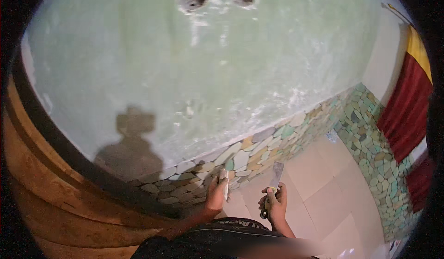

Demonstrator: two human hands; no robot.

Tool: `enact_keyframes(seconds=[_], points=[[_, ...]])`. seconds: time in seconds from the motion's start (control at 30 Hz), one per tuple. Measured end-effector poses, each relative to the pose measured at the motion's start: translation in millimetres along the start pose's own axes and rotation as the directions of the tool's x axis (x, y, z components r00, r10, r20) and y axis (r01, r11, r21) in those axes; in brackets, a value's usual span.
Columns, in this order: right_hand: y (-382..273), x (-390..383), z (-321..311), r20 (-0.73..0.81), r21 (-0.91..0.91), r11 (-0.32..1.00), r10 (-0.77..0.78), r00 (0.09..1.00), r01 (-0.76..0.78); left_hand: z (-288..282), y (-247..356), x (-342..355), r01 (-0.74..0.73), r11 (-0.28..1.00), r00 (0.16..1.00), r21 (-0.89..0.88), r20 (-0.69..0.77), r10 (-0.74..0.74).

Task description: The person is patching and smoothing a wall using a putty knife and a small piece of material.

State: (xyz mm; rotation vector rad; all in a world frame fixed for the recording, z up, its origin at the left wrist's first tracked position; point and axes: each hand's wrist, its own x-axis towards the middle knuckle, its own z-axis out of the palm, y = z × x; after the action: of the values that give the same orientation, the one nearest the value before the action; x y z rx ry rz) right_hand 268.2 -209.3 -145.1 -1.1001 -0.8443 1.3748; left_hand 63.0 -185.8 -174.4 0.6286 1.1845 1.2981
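Observation:
My left hand [215, 192] is closed on a flat, whitish bar-like tool [224, 182], which is held upright. My right hand [275, 203] grips a putty knife [278, 172] by its handle, with the metal blade pointing up. Both hands are low in the picture, in front of the pebble-tile band [240, 159] along the bottom of the pale green wall [222, 74]. The wall has white patches and two round holes near the top.
Pinkish floor tiles [314, 180] lie below. A wooden door or panel [41, 185] runs along the left. At the right, maroon and yellow cloths [402, 106] hang beside a second pebble-tiled section [377, 180]. A shadow falls on the wall's lower left.

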Motion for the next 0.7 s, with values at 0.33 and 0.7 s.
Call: enact_keyframes(seconds=[0.33,0.7], points=[[-13,-46,-97,-0.325,0.08,0.989,-0.095,0.941,0.127,117,-26,-9,0.1,0.975,0.916,0.2,0.363,-0.169],[-1,-88,-155,-0.686,0.173,0.965,-0.026,0.727,0.197,228,-87,-7,0.272,0.832,0.577,0.483,0.61,-0.543]])
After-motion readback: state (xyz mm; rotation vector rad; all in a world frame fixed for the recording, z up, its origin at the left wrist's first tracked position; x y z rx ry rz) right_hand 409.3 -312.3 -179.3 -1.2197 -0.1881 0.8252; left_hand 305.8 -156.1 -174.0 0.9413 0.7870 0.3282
